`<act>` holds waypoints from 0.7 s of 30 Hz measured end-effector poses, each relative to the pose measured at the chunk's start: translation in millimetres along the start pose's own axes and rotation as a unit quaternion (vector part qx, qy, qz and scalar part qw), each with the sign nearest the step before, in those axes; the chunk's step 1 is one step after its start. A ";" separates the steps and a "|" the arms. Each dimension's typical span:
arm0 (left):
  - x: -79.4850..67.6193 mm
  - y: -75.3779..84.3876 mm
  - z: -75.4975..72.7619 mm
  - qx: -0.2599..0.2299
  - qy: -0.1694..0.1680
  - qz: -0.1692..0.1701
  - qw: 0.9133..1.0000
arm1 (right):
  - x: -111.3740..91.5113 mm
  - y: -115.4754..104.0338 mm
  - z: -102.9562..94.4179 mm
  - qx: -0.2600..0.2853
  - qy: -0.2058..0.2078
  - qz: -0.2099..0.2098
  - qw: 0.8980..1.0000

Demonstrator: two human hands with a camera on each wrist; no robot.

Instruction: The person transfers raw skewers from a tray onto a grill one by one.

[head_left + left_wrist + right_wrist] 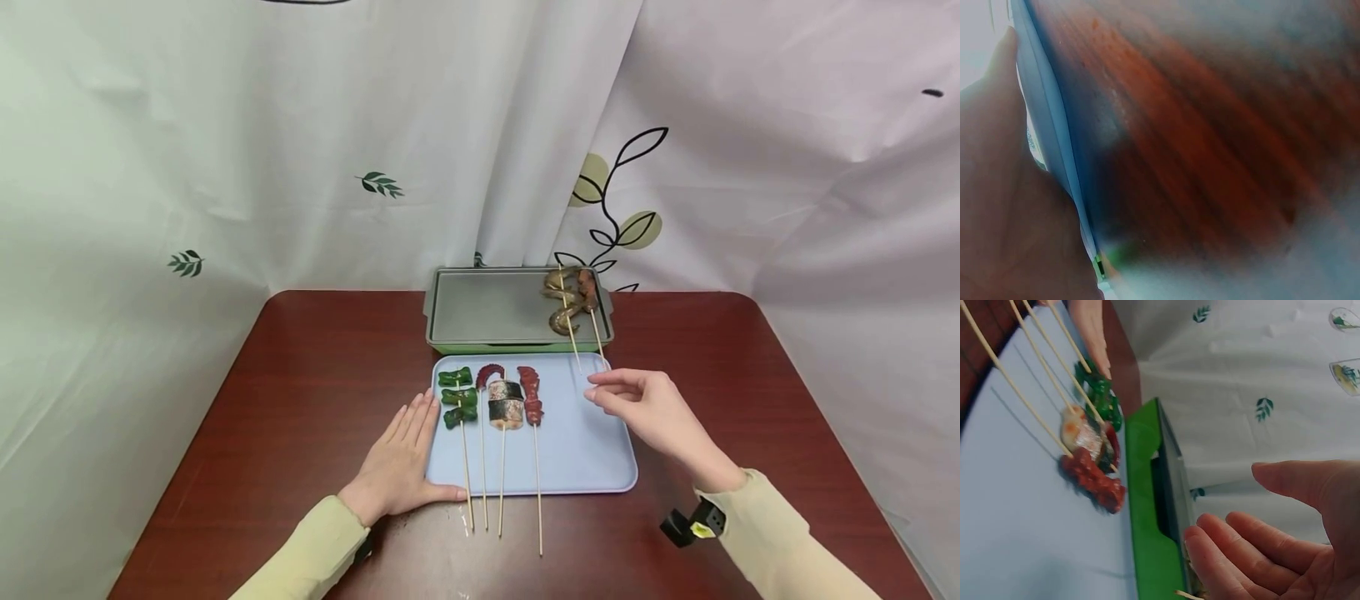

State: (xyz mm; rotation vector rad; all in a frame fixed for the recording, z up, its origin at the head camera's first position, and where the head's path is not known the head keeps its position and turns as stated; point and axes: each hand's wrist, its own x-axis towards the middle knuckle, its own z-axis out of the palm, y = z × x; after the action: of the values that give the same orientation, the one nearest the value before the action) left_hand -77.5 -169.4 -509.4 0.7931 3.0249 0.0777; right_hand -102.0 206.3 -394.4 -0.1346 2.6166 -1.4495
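Note:
My left hand (401, 458) lies with straight fingers along the left edge of a pale blue tray (581, 454), thumb at the near rim. On the tray are a green vegetable skewer (459, 398), a dark red tentacle skewer (490, 372), a skewer of pale pieces with dark bands (506, 405) and a red meat skewer (530, 396). Over the tray's right side hovers my right hand (641, 404), thumb apart from the loosely bent fingers, holding nothing. Its fingertips are close to the stick end of a brown meat skewer (587, 292) on the grill pan (487, 304).
Behind the tray stands the green-sided grill pan, with a skewer of curled brown pieces (564, 318) beside the brown meat skewer. Their sticks overhang the tray. The reddish-brown table (315, 383) ends at a white curtain (375, 125) with leaf prints.

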 end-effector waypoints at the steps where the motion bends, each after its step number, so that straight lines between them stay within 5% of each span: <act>1: 0.0 0.0 0.0 -0.001 0.000 0.000 1.000 | -1.4 1.4 1.5 0.000 -0.002 -0.001 1.000; 10: -1.5 0.8 -1.3 -0.006 0.011 0.007 1.000 | -11.0 11.9 20.4 0.025 -0.031 -0.003 0.999; 21: -0.1 5.5 -17.1 -0.007 -0.015 0.006 1.000 | -23.2 34.9 53.6 0.078 -0.071 0.036 0.994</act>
State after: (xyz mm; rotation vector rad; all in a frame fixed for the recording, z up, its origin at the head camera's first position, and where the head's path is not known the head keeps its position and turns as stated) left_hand -75.1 -165.4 -492.0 0.8041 2.9882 0.0849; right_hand -70.2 183.5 -450.1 -0.1196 2.3620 -1.5515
